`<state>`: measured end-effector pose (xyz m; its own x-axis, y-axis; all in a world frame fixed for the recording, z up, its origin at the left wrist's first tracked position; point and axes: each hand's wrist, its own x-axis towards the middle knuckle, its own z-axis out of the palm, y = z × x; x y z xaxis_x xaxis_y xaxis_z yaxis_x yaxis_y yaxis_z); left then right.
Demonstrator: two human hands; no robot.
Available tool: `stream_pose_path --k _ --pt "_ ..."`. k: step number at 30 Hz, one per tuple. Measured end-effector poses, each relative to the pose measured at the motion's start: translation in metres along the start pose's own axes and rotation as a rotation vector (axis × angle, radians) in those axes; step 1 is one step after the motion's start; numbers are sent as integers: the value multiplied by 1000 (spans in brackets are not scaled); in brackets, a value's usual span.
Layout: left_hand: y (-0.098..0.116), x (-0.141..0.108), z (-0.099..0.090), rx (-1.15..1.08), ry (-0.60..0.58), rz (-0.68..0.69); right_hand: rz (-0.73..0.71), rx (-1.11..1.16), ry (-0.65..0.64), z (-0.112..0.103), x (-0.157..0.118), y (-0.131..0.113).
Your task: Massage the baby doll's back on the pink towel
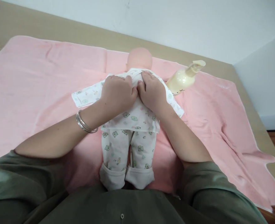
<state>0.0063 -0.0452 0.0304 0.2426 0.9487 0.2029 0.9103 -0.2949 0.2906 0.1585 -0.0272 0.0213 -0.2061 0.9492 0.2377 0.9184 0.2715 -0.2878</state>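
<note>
The left hand (120,93), fingers curled, and the right hand (153,92), flatter, rest on a printed baby shirt (137,119), their 2 thumbs close together; whether either grip pinches cloth, I cannot tell. The shirt is on a baby doll (140,58) in matching pants (117,149), lying on a pink blanket (30,93) over the bench (58,26). A pump bottle (181,81) is just beside 1 sleeve.

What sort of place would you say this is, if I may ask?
Probably a baby-care practice area: a clothed doll lies on a pink blanket, with a pump bottle beside it.
</note>
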Motion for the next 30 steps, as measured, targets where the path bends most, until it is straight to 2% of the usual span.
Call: stream_pose_path --k 7,11,14,18,24,27,30 --pt "-11 10 7 -66 52 7 46 -160 -93 -20 -14 -22" --pt "-19 23 10 -81 30 -10 7 -260 -204 -34 -28 -39" --pt "-19 24 9 -74 13 -23 3 -292 -264 -40 -32 -44" --pt "-11 14 7 -27 38 -2 5 -226 -216 -37 -24 -32" --pt "2 -5 2 -46 45 23 38 -120 -101 -15 1 -5" --pt "4 -6 3 -79 25 6 33 -109 -64 -8 4 -3" --pt "1 -3 4 -151 46 -6 7 -174 -72 -12 -4 -9"
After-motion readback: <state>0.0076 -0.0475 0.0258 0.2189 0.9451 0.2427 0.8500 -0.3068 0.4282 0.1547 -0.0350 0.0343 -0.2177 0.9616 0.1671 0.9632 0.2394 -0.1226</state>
